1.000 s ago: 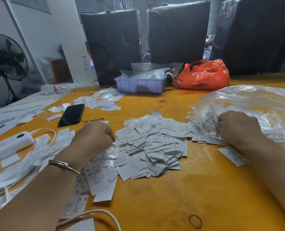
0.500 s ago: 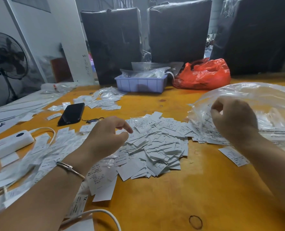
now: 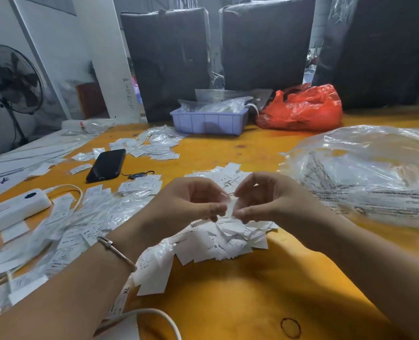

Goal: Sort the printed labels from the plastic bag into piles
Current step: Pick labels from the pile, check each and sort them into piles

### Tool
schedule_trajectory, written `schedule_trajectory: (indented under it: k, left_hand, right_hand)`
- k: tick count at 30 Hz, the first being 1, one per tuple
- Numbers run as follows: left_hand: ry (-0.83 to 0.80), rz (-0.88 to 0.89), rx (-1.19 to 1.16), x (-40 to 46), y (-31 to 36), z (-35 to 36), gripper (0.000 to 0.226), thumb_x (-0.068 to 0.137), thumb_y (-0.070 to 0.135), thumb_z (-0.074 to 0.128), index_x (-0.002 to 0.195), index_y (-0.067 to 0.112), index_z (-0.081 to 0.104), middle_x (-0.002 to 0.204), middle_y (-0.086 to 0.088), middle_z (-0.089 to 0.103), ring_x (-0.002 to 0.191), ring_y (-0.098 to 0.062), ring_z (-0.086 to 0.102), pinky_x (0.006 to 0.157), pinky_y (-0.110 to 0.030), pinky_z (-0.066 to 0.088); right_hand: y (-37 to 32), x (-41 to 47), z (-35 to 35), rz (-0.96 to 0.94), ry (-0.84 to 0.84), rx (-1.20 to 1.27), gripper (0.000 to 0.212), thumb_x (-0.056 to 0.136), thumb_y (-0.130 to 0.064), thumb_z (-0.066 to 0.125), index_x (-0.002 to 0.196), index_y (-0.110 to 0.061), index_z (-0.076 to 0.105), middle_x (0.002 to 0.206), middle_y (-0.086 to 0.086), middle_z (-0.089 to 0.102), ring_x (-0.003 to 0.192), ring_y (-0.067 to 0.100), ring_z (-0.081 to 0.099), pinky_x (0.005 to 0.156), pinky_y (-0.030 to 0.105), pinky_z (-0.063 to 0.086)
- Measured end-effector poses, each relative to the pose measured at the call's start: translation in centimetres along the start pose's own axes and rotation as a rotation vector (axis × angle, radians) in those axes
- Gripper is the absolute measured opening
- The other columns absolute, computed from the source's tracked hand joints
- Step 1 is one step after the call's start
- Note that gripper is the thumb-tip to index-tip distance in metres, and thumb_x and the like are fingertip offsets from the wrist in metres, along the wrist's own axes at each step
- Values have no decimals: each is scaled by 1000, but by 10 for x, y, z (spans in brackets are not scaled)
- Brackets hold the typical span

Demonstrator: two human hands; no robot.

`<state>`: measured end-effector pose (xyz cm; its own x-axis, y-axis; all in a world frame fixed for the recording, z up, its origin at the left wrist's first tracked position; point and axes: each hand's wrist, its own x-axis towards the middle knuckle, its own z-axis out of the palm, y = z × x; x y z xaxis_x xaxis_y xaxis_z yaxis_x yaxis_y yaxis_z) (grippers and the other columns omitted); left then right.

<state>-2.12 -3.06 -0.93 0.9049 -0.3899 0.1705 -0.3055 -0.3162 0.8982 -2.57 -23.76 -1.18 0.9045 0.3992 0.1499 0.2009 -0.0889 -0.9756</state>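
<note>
A loose heap of white printed labels [image 3: 230, 239] lies in the middle of the yellow table [image 3: 228, 298]. Above it my left hand [image 3: 186, 204] and my right hand [image 3: 267, 197] meet, fingertips pinching a small white label [image 3: 230, 209] between them. The big clear plastic bag [image 3: 365, 175] with more labels inside lies to the right, apart from both hands. More labels in clear sleeves [image 3: 63, 224] spread out on the left, and a smaller pile [image 3: 154, 146] sits farther back.
A black phone [image 3: 106, 165] and a white power strip [image 3: 12, 209] with its cable lie at the left. A lilac tray [image 3: 208, 122] and a red plastic bag [image 3: 301, 107] stand at the back, before dark wrapped bundles [image 3: 264, 42]. A fan [image 3: 9, 79] stands far left.
My right hand has left the plastic bag and moved left; my left hand has risen from the left labels and moved right. Both now meet over the heap, pinching one label.
</note>
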Motion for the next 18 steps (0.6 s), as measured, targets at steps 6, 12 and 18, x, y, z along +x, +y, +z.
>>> schedule_trajectory:
  k: [6,12,18]
  left_hand:
    - [65,-9,40,0,-1,-3,15,79,25,75,79,10,72,71,-4,70,67,-12,64,63,-17,52]
    - [184,20,12,1,-1,-8,12,82,8,71,71,11,67,84,-5,75,76,-16,68,65,-19,53]
    - [289,-10,-21,3,-3,-10,27,77,9,80,97,5,62,78,-9,74,68,-16,68,63,-18,53]
  right_hand:
    - [0,0,-14,-60,106,-47,19,77,6,71,93,1,62,74,15,72,61,20,60,56,22,46]
    - [5,-5,7,-318,3,-696,13,77,-16,78,84,-16,68,75,-9,66,67,2,55,61,16,41]
    - [11,-3,37,-511,-325,-1114,42,95,-40,54,136,-34,50,144,-15,45,133,9,34,101,31,35]
